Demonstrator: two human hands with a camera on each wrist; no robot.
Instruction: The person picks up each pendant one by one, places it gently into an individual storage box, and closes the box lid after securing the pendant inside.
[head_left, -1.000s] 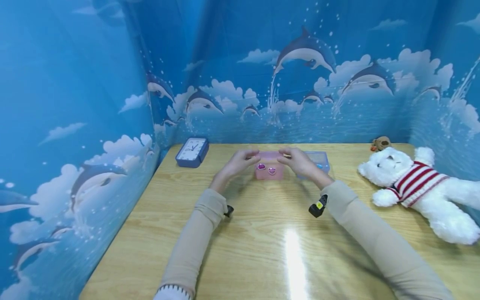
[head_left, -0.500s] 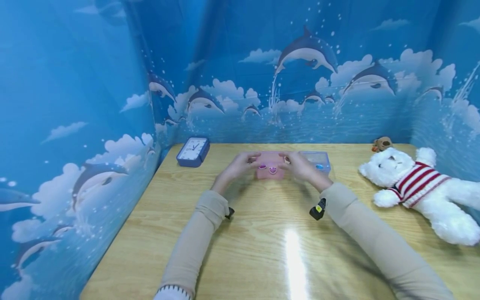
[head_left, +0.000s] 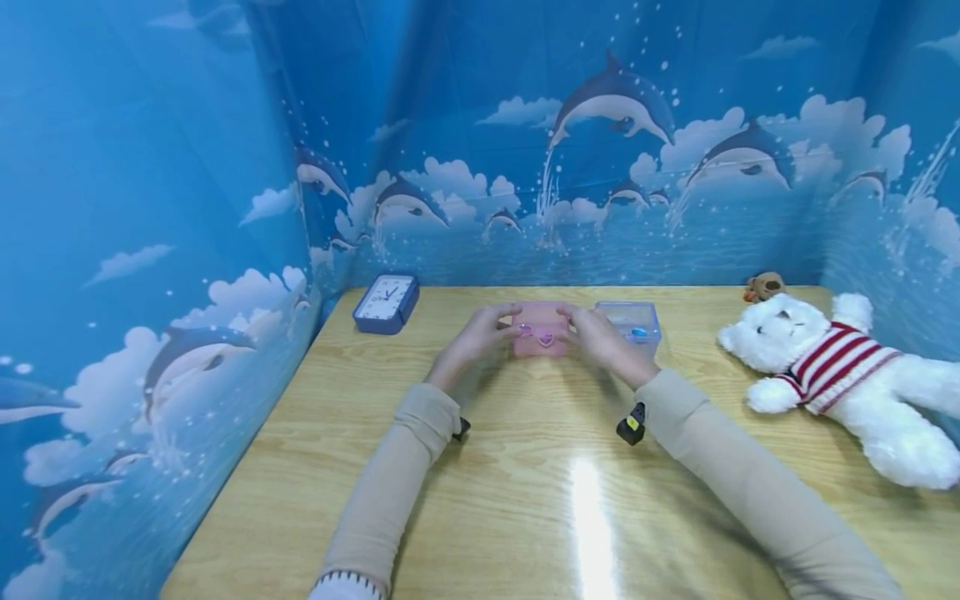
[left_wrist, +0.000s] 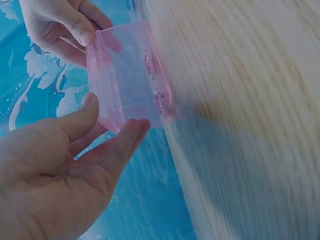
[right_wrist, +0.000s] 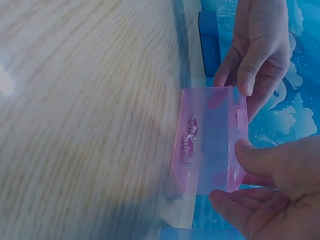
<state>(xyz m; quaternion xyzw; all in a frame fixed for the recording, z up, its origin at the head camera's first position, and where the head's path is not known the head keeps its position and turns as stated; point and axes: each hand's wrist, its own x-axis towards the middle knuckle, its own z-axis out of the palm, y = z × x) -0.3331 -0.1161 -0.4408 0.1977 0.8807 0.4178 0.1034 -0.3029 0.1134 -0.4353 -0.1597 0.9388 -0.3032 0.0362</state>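
A see-through pink plastic box (head_left: 540, 342) stands near the table's back edge, its lid down. Two pink gem pieces with sparkling rims, one heart-shaped (head_left: 545, 339), show through its wall. My left hand (head_left: 480, 333) holds the box's left side. In the left wrist view its thumb is at the lid edge and its fingertips (left_wrist: 137, 127) are against the side. From the right, my right hand (head_left: 600, 337) holds the opposite side, and the right wrist view has its thumb (right_wrist: 250, 155) on the lid edge.
A see-through blue box (head_left: 630, 317) with a blue gem piece stands just right of my right hand. A blue clock (head_left: 386, 304) is at the back left. A white teddy bear (head_left: 780, 337) and a small brown plush toy (head_left: 765, 286) lie right. Dolphin-print curtain surrounds the table.
Both hands have lowered slightly along the box's sides, and the lid has come down with them. The gem pieces now look paler behind the pink plastic.
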